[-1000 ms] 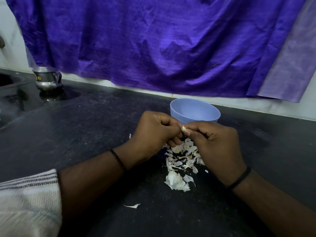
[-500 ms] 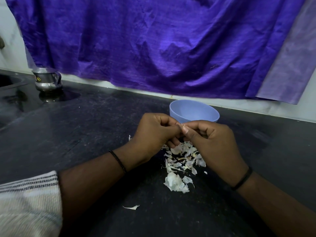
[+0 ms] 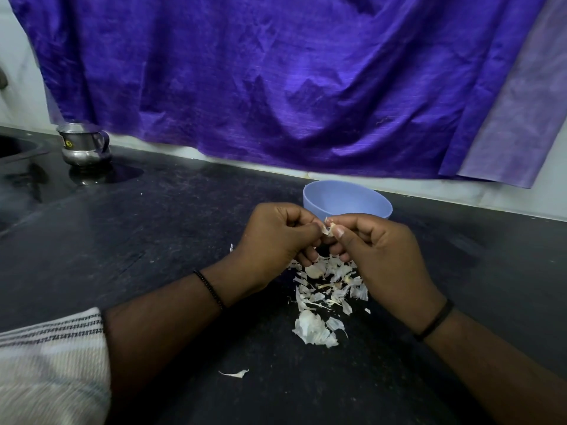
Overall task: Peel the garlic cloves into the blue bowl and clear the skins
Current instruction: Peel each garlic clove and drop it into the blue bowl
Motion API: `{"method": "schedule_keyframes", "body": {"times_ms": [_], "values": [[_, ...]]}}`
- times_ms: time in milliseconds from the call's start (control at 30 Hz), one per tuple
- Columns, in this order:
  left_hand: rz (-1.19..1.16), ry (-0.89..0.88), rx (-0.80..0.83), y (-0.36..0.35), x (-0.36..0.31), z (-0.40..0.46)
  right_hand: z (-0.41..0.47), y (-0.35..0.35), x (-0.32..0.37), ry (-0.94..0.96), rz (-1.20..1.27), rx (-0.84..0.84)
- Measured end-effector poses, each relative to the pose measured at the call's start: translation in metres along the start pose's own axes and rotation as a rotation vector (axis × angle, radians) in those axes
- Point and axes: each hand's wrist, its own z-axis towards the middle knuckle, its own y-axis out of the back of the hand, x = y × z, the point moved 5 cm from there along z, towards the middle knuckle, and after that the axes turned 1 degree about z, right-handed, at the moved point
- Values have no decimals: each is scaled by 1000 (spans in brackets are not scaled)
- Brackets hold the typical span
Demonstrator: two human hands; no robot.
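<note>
My left hand (image 3: 276, 237) and my right hand (image 3: 377, 253) meet just in front of the blue bowl (image 3: 346, 200), both pinching a small garlic clove (image 3: 329, 230) between thumbs and fingertips. A bit of pale skin sticks out from the clove. Below the hands, a pile of white garlic skins (image 3: 325, 296) lies scattered on the black counter (image 3: 153, 240). One loose skin (image 3: 236, 374) lies apart, nearer to me. The inside of the bowl is hidden from this angle.
A small steel jug (image 3: 82, 144) stands at the back left beside a sink edge (image 3: 15, 148). A purple cloth (image 3: 276, 81) hangs over the wall behind the counter. My striped sleeve (image 3: 52, 363) fills the lower left corner.
Both hands stay together at the clove with small finger shifts; a bit more skin now shows between the fingertips. The view has shifted slightly.
</note>
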Motion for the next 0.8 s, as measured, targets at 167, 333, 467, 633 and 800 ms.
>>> {"method": "schedule_keyframes", "body": {"times_ms": [167,333,467,633,800], "values": [[31,-4,-12,2,0,1,1,0,1,-22,70,11],[111,-32,-22,3,2,2,1,-2,-1,-56,87,5],[170,-48,-7,4,4,3,1,-2,0,-60,88,9],[173,-21,56,-1,7,1,0,-2,2,-45,43,7],[41,-7,83,-5,5,-1,0,-1,3,-19,8,15]]}}
